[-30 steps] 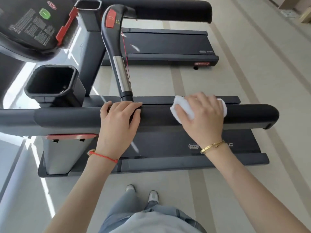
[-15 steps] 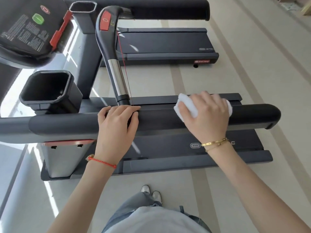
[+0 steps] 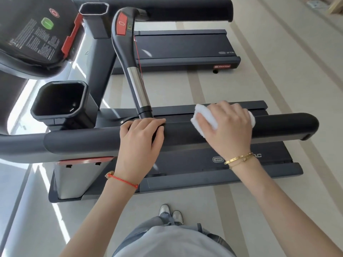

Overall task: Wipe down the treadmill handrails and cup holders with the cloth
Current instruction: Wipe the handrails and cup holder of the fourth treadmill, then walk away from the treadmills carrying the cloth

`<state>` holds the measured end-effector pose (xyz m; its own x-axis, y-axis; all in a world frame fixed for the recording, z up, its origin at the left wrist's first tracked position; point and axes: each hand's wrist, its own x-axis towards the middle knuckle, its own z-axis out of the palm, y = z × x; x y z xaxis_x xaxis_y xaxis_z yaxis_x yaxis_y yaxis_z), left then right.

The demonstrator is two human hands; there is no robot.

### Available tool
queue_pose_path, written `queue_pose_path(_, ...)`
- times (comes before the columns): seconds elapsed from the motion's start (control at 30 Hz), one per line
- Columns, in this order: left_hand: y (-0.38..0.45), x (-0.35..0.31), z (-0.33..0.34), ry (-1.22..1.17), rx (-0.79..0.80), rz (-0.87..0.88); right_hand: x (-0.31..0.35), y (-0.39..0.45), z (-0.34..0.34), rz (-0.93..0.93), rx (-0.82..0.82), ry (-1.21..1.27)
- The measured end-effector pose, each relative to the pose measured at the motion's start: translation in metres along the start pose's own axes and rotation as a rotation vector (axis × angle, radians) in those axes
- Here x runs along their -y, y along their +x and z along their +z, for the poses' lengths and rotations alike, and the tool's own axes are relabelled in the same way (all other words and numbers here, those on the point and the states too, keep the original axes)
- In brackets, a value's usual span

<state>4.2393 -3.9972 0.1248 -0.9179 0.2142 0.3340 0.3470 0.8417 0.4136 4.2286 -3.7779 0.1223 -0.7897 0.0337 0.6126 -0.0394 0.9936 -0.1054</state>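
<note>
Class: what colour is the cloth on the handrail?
White cloth, under the right hand; head view.

Pale striped floor (image 3: 250, 86) with bright sunlight streaks at left; a second treadmill (image 3: 185, 49) stands beyond.

Two treadmills (image 3: 219, 164) (image 3: 185, 47) — two cup holders (image 3: 61, 101) (image 3: 93, 9) — one cloth (image 3: 202, 117).

A gym or fitness room. A treadmill (image 3: 185, 164) with padded handrail (image 3: 92, 141), cup holder (image 3: 61, 101) and console (image 3: 31, 34) stands on pale striped flooring (image 3: 278, 71); a second treadmill (image 3: 185, 47) stands parallel beyond the first.
</note>
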Motion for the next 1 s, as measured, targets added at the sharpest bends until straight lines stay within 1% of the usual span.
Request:
queue_pose_path(0.13, 0.001, 0.002, -0.001, -0.003, 0.014, 0.009, 0.041, -0.009, 0.008, -0.134, -0.027, 0.101)
queue_pose_path(0.3, 0.006, -0.003, -0.001, -0.042, 0.059, 0.021, 0.031, -0.018, 0.007, -0.171, -0.074, 0.133)
queue_pose_path(0.4, 0.012, -0.014, 0.002, -0.088, 0.095, 0.045, 0.006, -0.023, 0.000, -0.107, -0.085, 0.095)
queue_pose_path(0.6, 0.027, -0.049, 0.021, -0.115, 0.184, 0.141, -0.072, -0.030, -0.014, 0.096, -0.106, 0.013)
queue_pose_path(0.8, 0.045, -0.100, 0.051, -0.144, 0.258, 0.215, -0.138, -0.033, -0.026, 0.181, -0.094, 0.027)
queue_pose_path(0.87, 0.049, -0.118, 0.061, -0.152, 0.268, 0.227, -0.158, -0.035, -0.029, 0.214, -0.066, 0.034)
queue_pose_path(1.0, 0.056, -0.157, 0.083, -0.171, 0.271, 0.228, -0.207, -0.037, -0.041, 0.325, 0.017, 0.161)
